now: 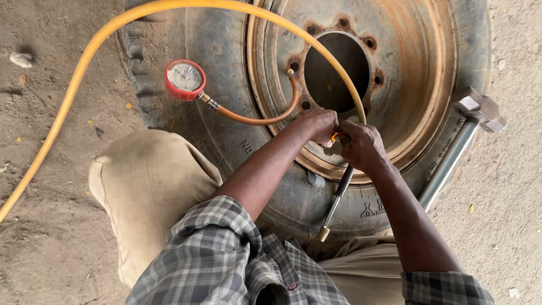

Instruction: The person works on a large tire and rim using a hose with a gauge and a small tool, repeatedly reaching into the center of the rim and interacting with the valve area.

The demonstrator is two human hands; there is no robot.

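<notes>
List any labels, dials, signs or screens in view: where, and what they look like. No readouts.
Pressure gauge: lies on the tyre sidewall, upper left; round, red rim, pale dial face, on an orange hose.
Raised moulded markings: tyre sidewall, near edge by the right hand; black on black.
No packages, signs or screens.

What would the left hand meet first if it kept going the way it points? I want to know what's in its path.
Probably the right hand: the left hand points right and they already touch.
</notes>
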